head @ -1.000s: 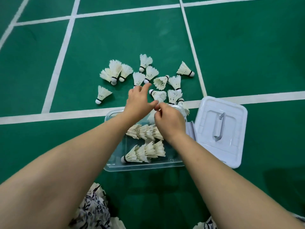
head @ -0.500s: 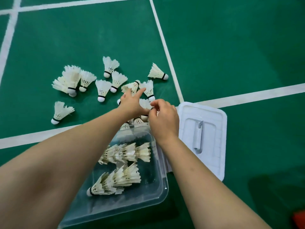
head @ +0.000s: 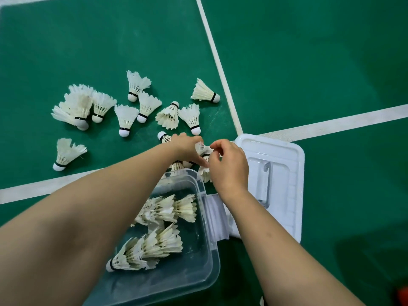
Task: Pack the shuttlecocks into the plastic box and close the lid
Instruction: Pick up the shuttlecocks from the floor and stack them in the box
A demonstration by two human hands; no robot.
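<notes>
Both hands — left hand (head: 187, 146), right hand (head: 229, 166) — meet on shuttlecocks (head: 204, 151) beyond the open plastic box (head: 205, 272), lid (head: 293, 195) alongside.

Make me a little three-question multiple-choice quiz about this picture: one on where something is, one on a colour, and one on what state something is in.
1. Where does the lid lie?
A. On the floor beside the plastic box
B. Snapped onto the box
C. Under the loose shuttlecocks

2. What colour is the floor?
A. Blue with yellow lines
B. Green with white lines
C. Bare wood

3. What state is the plastic box in?
A. Closed and full
B. Open and empty
C. Open, with two nested rows of shuttlecocks inside

Answers:
1. A, the white lid lies flat to the right of the box, its handle showing.
2. B, the court surface is green, crossed by white stripes.
3. C, the box has no lid on and holds two stacked rows, while the left hand and right hand work on more shuttlecocks at its far edge.
</notes>
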